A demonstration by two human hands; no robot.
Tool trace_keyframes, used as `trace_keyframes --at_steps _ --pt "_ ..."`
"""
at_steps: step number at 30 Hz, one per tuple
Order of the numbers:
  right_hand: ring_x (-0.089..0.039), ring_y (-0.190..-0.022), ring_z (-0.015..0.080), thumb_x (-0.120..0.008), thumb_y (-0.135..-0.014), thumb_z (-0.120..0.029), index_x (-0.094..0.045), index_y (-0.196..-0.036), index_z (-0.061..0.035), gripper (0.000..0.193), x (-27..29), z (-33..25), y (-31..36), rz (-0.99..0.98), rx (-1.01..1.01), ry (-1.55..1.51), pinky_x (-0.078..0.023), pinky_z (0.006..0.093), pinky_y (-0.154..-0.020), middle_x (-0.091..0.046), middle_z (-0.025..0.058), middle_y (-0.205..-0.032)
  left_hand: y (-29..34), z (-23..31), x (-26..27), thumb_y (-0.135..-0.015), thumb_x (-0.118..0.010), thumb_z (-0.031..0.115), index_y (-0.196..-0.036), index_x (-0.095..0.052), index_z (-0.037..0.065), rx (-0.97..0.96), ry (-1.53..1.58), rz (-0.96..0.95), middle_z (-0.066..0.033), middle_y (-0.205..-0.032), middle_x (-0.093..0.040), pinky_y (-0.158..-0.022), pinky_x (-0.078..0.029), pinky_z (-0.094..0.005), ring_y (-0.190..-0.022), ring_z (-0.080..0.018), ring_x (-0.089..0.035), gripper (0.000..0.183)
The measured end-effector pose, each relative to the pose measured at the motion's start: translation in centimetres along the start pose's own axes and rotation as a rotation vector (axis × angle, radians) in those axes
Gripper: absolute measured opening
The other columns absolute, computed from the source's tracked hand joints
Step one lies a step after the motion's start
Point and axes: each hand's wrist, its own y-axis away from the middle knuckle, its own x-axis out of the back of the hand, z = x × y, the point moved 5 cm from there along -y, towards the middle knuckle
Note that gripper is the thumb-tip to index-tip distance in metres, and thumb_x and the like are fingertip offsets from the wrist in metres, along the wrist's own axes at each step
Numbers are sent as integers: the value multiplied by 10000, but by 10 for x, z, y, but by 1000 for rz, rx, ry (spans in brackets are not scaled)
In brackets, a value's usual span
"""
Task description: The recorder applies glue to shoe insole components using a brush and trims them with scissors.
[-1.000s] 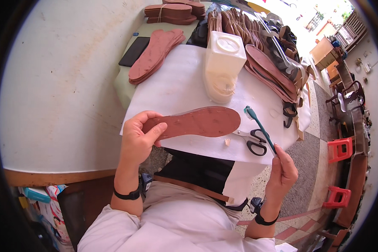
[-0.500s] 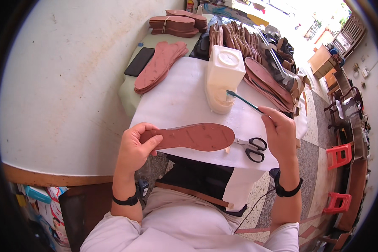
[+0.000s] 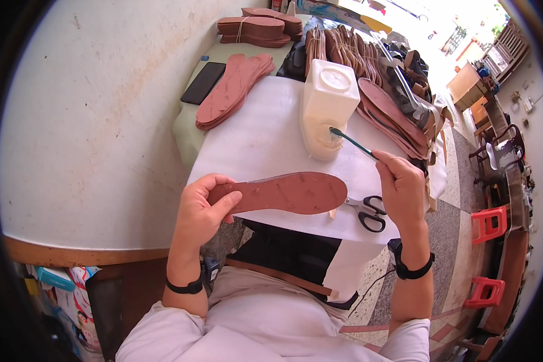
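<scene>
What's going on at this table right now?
A person is working on shoe insoles. The left hand holds a reddish-brown insole flat over the white-covered table. The right hand holds a teal brush with its tip at an opening in the side of a white plastic jug. Scissors lie by the right hand, and stacks of insoles sit behind.

Just one cam, fisheye, worn on the person's head: looks steeply down & fwd over the lap, close to the desk [image 3: 265, 139], edges bending at the rim.
</scene>
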Motion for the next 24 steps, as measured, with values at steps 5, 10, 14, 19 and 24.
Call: trace_keyframes --at_steps 5,10,14,19,24 --pt "-687 -687 319 -690 -935 -80 -761 -1061 -24 155 -1 4 6 3 -23 -4 -525 353 -645 -708 188 -822 -2 -1 -6 -911 -727 28 -1042 -682 -6 -20 -5 -12 -22 -818 -698 -465 -416 -199 -546 -52 -573 142" --pt "-576 -552 232 -674 -963 -88 -749 -1048 -6 140 6 6 8 -33 -120 -31 -466 319 -568 -615 163 -679 -1 -1 -4 -906 -728 10 -1045 -689 -23 -1 1 -3 -21 -829 -703 -513 -480 -217 -596 -52 -592 148" --pt "-511 -537 155 -655 -989 -99 -738 -1036 9 143 6 17 15 5 -174 -105 -435 302 -548 -555 141 -636 -2 -3 -4 -905 -726 11 -1043 -692 -21 -1 -8 -7 -21 -826 -701 -511 -476 -214 -591 -52 -591 146" --pt "-475 -550 126 -650 -1000 -106 -728 -1047 16 152 1 22 23 -30 -200 -132 -422 291 -544 -525 118 -638 -2 0 -8 -907 -723 10 -1035 -690 -24 -2 -14 -19 -30 -834 -709 -507 -470 -214 -586 -52 -587 137" --pt "-468 -549 128 -651 -999 -105 -723 -1059 20 156 -5 24 28 -16 -187 -168 -415 288 -540 -511 110 -633 -2 1 -9 -909 -724 16 -1033 -690 -26 -8 4 -21 -35 -852 -719 -506 -468 -211 -587 -47 -585 135"
